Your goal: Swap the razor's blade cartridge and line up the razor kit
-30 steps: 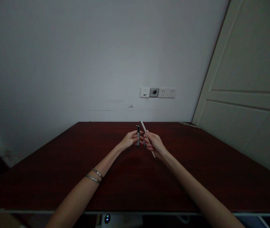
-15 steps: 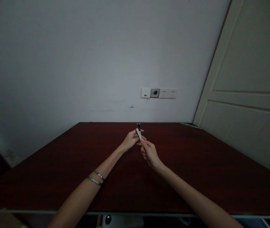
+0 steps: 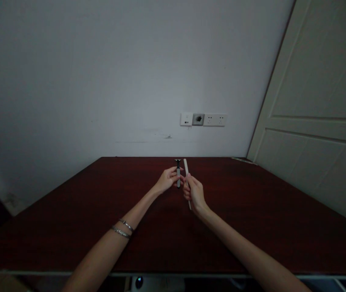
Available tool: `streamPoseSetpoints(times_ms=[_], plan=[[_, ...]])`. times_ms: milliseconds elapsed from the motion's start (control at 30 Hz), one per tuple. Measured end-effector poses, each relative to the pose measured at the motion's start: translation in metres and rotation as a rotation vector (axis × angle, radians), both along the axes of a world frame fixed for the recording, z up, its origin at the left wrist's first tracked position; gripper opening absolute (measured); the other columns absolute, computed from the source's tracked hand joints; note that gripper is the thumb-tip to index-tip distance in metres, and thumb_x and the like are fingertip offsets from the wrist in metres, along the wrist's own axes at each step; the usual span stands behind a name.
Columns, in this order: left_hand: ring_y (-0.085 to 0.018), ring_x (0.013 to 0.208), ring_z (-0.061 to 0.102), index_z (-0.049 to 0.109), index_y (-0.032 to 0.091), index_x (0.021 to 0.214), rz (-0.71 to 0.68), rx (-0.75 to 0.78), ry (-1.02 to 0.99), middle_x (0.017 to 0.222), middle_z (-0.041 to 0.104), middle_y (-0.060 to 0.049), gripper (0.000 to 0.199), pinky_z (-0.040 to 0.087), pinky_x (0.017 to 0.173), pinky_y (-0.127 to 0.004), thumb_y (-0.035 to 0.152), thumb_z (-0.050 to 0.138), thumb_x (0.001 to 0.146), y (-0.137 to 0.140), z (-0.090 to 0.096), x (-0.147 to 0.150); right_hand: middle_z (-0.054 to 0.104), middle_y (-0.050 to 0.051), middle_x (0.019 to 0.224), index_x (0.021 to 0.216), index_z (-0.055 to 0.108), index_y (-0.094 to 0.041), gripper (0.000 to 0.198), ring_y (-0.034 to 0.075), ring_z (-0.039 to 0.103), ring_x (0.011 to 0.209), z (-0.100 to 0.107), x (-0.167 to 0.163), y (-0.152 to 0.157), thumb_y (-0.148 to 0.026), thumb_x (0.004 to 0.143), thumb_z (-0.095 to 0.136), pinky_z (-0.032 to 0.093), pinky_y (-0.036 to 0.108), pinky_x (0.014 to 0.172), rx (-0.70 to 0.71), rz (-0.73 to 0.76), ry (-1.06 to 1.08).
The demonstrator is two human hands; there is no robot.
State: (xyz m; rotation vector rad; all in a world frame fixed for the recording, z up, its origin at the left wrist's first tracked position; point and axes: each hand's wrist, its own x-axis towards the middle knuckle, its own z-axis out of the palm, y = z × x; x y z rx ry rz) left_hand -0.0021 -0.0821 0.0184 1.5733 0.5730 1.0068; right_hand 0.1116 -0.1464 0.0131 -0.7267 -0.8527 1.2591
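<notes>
My left hand (image 3: pixel 167 180) is closed on a razor (image 3: pixel 178 172), which stands upright with its wide head at the top, a black neck and a grey handle. The thumb and fingertips press the handle from the side. In my right hand (image 3: pixel 195 192) is a slim white stick (image 3: pixel 186 165), held at its middle by closed fingers. Its upper end points up and slightly left, and its lower end shows below the fist. The stick is just right of the razor, with a narrow gap between their upper parts. What kind of stick it is cannot be made out.
Both hands are over a dark red-brown table (image 3: pixel 100 211). Behind it is a pale wall with a row of sockets (image 3: pixel 209 119). A cream panelled door (image 3: pixel 319 134) borders the right side. Below the front edge, a pale device (image 3: pixel 157 284) shows in part.
The white stick has moved right, away from in front of the razor, and leans less. My right hand shifted slightly right with it. The razor's grey handle now shows; my left hand has barely moved.
</notes>
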Motion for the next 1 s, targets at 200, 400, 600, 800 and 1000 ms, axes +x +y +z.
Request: streamPoseSetpoints(times_ms=[200, 400, 600, 800, 1000], plan=[[-0.013, 0.062, 0.059, 0.053, 0.012, 0.104, 0.000, 0.014, -0.016, 0.079, 0.063, -0.006, 0.045, 0.046, 0.051, -0.020, 0.032, 0.068, 0.067, 0.0000, -0.0007, -0.0001, 0.029, -0.013, 0.038, 0.066, 0.045, -0.019, 0.043, 0.000, 0.018, 0.029, 0.0035, -0.0020, 0.0055, -0.057, 0.063, 0.062, 0.013, 0.012, 0.027, -0.019, -0.004, -0.031], [-0.013, 0.060, 0.059, 0.052, 0.012, 0.107, 0.013, -0.002, 0.008, 0.079, 0.063, -0.006, 0.049, 0.044, 0.049, -0.020, 0.033, 0.069, 0.066, -0.0003, 0.0014, -0.0008, 0.028, -0.013, 0.039, 0.065, 0.044, -0.019, 0.042, 0.000, 0.017, 0.030, 0.0017, -0.0040, 0.0045, -0.056, 0.064, 0.062, 0.012, 0.012, 0.028, 0.031, -0.002, 0.004], [-0.014, 0.062, 0.059, 0.054, 0.012, 0.106, 0.036, -0.009, 0.025, 0.078, 0.063, -0.006, 0.049, 0.045, 0.051, -0.022, 0.033, 0.070, 0.065, -0.0011, -0.0003, 0.0000, 0.028, -0.013, 0.038, 0.066, 0.043, -0.019, 0.041, 0.000, 0.016, 0.029, 0.0007, -0.0032, 0.0070, -0.057, 0.065, 0.061, 0.012, 0.012, 0.028, -0.021, 0.018, -0.026], [-0.016, 0.064, 0.060, 0.053, 0.012, 0.109, 0.015, -0.027, 0.036, 0.083, 0.064, -0.008, 0.052, 0.047, 0.054, -0.025, 0.034, 0.070, 0.065, -0.0010, 0.0000, -0.0002, 0.028, -0.013, 0.037, 0.066, 0.043, -0.019, 0.041, 0.000, 0.017, 0.028, 0.0015, 0.0008, 0.0096, -0.055, 0.065, 0.062, 0.011, 0.012, 0.028, 0.015, 0.042, 0.001], [-0.012, 0.059, 0.057, 0.054, 0.011, 0.109, 0.048, 0.002, 0.040, 0.076, 0.063, -0.006, 0.050, 0.044, 0.050, -0.020, 0.031, 0.069, 0.066, 0.0005, 0.0011, -0.0008, 0.031, -0.012, 0.038, 0.066, 0.045, -0.019, 0.040, 0.000, 0.018, 0.028, -0.0012, -0.0015, 0.0041, -0.055, 0.065, 0.061, 0.012, 0.012, 0.028, -0.029, 0.068, -0.034]])
